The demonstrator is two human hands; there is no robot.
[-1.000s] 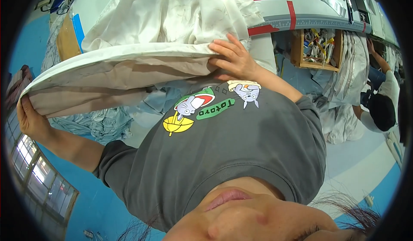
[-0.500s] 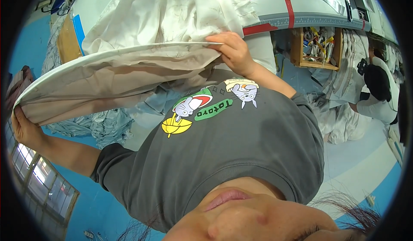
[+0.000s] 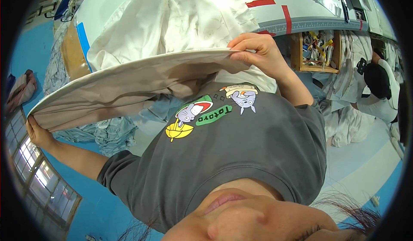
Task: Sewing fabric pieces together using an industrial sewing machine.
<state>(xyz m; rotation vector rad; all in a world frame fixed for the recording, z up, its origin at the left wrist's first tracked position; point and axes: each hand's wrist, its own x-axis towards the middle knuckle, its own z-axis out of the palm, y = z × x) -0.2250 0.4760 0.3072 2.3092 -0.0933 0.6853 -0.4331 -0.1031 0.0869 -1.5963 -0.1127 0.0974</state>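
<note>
Stretched between my two hands is a long edge of cream-white cloth (image 3: 163, 75), bowed in the picture. Its far end is pinched by my left hand (image 3: 38, 132), out at the far left. At the other end, my right hand (image 3: 260, 54) grips the edge between thumb and fingers, just above my grey shirt. The rest of the cloth lies gathered in soft folds on the white table beyond the edge. Below the edge, the shaded underside hangs toward me.
Across the table runs a grey ruler (image 3: 309, 24) with red tape strips (image 3: 286, 19). A wooden box (image 3: 319, 66) of small items stands at right. Bluish cloth (image 3: 114, 133) is heaped under the held edge. A person (image 3: 380, 86) works among fabric at far right.
Both my hands have shifted to the right, carrying the cloth edge with them. Each keeps its hold on the cloth.
</note>
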